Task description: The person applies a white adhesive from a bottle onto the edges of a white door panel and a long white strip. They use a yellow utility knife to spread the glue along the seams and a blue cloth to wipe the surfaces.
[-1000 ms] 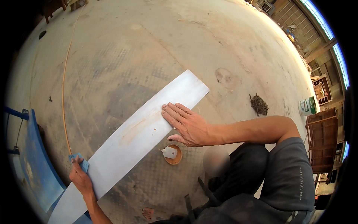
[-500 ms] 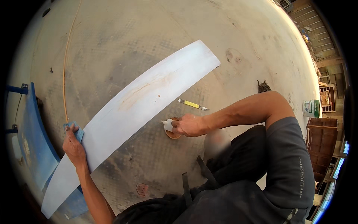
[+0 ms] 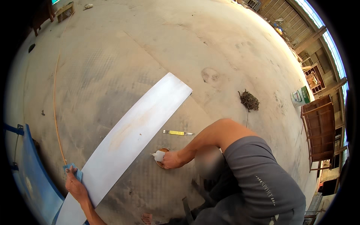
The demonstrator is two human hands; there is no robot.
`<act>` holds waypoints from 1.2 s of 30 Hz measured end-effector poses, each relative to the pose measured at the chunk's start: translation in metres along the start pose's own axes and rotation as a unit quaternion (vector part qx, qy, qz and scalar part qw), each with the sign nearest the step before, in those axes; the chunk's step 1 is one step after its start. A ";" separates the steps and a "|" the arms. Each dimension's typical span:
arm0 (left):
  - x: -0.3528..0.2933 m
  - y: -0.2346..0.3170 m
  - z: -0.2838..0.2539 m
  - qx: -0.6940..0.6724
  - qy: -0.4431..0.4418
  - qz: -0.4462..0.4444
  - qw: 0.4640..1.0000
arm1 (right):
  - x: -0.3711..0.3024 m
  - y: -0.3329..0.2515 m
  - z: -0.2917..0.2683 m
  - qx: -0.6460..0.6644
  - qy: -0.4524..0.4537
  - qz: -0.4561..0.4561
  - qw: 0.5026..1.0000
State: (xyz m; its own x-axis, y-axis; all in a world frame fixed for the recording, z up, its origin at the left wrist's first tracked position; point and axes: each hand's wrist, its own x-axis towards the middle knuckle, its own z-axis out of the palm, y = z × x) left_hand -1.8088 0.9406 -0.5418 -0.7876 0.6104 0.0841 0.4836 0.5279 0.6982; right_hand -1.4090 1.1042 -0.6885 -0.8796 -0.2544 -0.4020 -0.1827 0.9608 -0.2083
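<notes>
Being counted: one white board [image 3: 131, 138], one blue pad [image 3: 74, 171], one white rag [image 3: 158, 155], one yellow knife [image 3: 178, 132], one bucket [image 3: 300, 96], two hands.

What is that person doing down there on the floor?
A person crouches over a long white board lying on the concrete floor. The left hand presses a small blue pad at the board's edge. The right hand holds a white cloth over a little round brown dish. A yellow tool lies nearby.
</notes>
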 end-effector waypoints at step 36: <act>0.004 -0.013 -0.003 0.004 0.000 -0.008 1.000 | -0.173 0.099 -0.146 -0.079 0.333 0.457 0.821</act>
State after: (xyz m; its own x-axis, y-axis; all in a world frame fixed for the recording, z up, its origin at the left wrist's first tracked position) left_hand -1.8196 0.9346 -0.5485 -0.7954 0.6016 0.0735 0.4740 0.5419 0.6941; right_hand -1.3395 1.2598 -0.5095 -0.7161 0.6468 0.2625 0.6793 0.7322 0.0489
